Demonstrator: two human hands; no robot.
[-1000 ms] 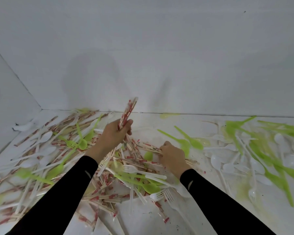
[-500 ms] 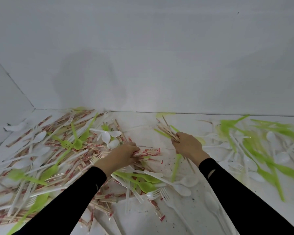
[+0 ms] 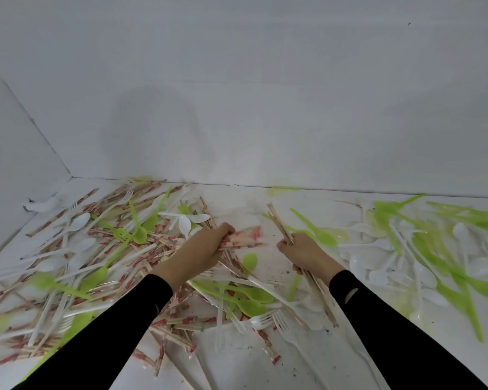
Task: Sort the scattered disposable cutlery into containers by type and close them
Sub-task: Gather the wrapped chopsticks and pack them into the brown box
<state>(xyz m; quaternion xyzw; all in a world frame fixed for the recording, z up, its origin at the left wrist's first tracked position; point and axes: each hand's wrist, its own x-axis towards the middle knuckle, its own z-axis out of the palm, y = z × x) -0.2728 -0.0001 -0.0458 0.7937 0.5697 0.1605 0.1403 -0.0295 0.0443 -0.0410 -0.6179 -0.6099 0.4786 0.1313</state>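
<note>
My left hand (image 3: 200, 250) is closed around a bundle of red-and-white wrapped chopsticks (image 3: 244, 238) that points right, just above the white table. My right hand (image 3: 304, 253) grips a second bundle of wrapped chopsticks (image 3: 278, 219), which runs from the far side through my fist and down towards me. The two hands are a short gap apart. Many more wrapped chopsticks (image 3: 102, 237) lie heaped at the left, mixed with green spoons (image 3: 137, 233) and white spoons (image 3: 185, 223). White forks (image 3: 265, 319) lie in front of my hands.
Green and white plastic cutlery (image 3: 423, 249) is spread over the right of the table. White walls enclose the table at the back (image 3: 237, 108) and left. No container shows in view. A bare stained patch of table (image 3: 268, 263) lies between my hands.
My left hand came down from holding its chopstick bundle upright and now holds it level, pointing right. My right hand lifted a bundle off the pile and shifted right.
</note>
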